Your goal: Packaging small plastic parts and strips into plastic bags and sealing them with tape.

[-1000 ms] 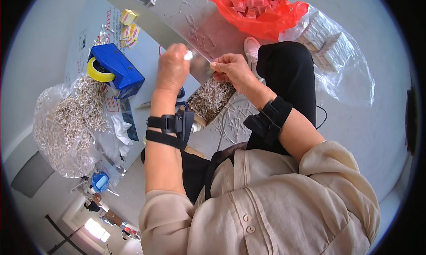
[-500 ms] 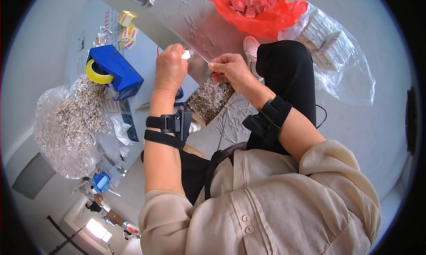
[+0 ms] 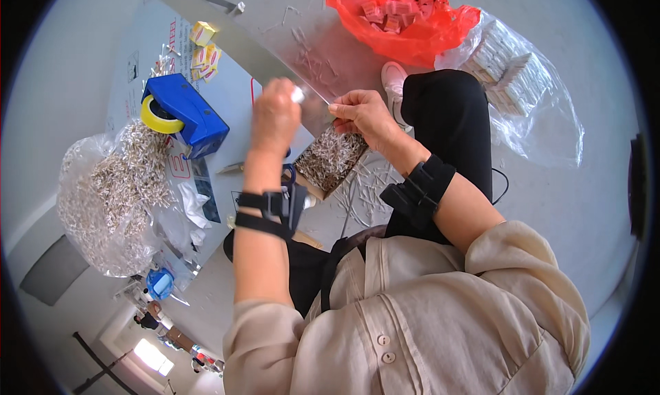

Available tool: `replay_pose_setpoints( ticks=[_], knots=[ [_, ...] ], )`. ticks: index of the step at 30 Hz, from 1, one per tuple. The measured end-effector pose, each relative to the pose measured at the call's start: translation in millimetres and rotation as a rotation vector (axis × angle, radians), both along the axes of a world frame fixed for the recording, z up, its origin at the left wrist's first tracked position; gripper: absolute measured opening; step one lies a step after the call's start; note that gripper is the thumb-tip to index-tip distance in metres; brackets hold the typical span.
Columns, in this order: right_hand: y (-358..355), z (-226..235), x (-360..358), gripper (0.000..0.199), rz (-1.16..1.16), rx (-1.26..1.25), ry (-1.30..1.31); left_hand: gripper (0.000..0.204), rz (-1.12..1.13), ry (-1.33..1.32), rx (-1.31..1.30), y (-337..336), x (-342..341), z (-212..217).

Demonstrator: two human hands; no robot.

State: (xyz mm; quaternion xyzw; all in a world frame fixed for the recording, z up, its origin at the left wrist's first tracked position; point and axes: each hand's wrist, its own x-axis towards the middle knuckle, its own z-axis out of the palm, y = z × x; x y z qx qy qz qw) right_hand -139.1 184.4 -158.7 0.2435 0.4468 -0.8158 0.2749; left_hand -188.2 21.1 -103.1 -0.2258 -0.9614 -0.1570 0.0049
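Observation:
My left hand (image 3: 275, 120), slightly blurred, is closed over the table with a small white wad (image 3: 297, 94) showing between thumb and fingers. To its right, my right hand (image 3: 369, 116) pinches thumb and forefinger together at the table edge. Whatever is between those fingertips looks thin and pale, too small to name. Below my right hand sits an open cardboard box (image 3: 333, 158) full of short white cotton swabs. Scissors (image 3: 289, 173) with dark blue handles lie partly hidden behind my left wrist.
On the table at left stand a blue tape dispenser (image 3: 196, 116), yellow-and-white small boxes (image 3: 204, 55) and a clear bag of swabs (image 3: 117, 202). A red bag (image 3: 426, 41) with pink packs and a clear bag (image 3: 543, 127) with white bundles lie beyond my knee. Loose swabs (image 3: 375, 192) are scattered below.
The view has shifted a little. My left hand has moved slightly right and down with the white wad and is now blurred. My right hand keeps its pinch.

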Motion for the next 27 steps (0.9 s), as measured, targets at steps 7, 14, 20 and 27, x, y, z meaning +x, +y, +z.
replay_pose_setpoints(
  ticks=[7,14,20,27],
  knots=[
    [6.2,-5.1,-2.0,0.015,-0.020,0.025,-0.020,0.011,-0.046,-0.085,0.045,17.1,14.6,-7.6],
    [2.5,-3.3,0.9,0.014,-0.012,0.019,-0.015,0.007,-0.064,-0.094,0.059,14.7,15.6,-1.4],
    [0.3,-2.5,-0.4,0.014,-0.015,0.008,0.006,0.011,0.040,-0.070,0.030,2.7,-6.9,1.2],
    [-1.5,-0.1,-1.2,0.014,-0.019,-0.016,0.015,0.012,0.035,-0.047,-0.010,-0.6,-15.2,4.2]
  ],
)
